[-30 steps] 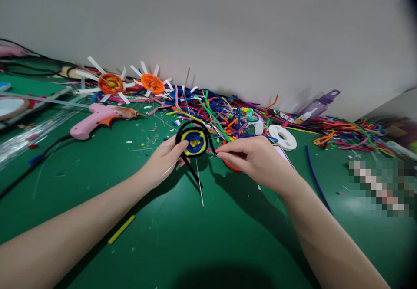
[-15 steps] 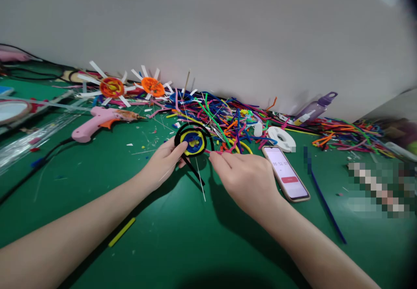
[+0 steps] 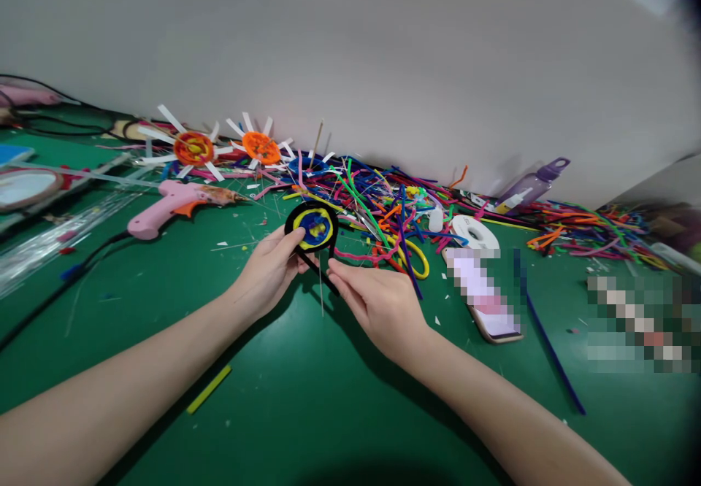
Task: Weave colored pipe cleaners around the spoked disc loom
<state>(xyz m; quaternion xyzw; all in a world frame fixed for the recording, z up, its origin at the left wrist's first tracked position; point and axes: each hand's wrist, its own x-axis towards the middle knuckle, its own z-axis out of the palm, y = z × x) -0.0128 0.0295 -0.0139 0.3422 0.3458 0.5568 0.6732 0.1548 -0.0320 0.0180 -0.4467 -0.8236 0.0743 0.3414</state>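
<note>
While a short yellow stick [image 3: 209, 390] lies toward the front edge of the bench [image 3: 274, 413], beside the left arm, both of the person's hands are up over the middle. The left hand [image 3: 274, 260] has a small round disc [image 3: 316, 228] by its left side, thumb on the front and fingers curled behind. The disc is blue and yellow in the middle, and a black strip [image 3: 288, 226] goes around it. The right hand [image 3: 377, 296] is just below and right of the disc, with thumb and first finger pinched tight on the black strip. One end of the strip sticks out below the disc, and a thin pale line [image 3: 322, 292] hangs there too.

On the right, a phone [image 3: 490, 314] lies flat, with a long blue stick [image 3: 553, 355] between it and the bench's right edge. A white spool [image 3: 489, 241] sits just past the phone. On the left lies a pink glue gun [image 3: 175, 201], tip pointing right. Along the back edge, by the grey wall [image 3: 350, 55], are a messy pile of colored sticks [image 3: 355, 187], two orange circles [image 3: 261, 148] with white strips poking out, and a leaning purple bottle [image 3: 531, 185].
</note>
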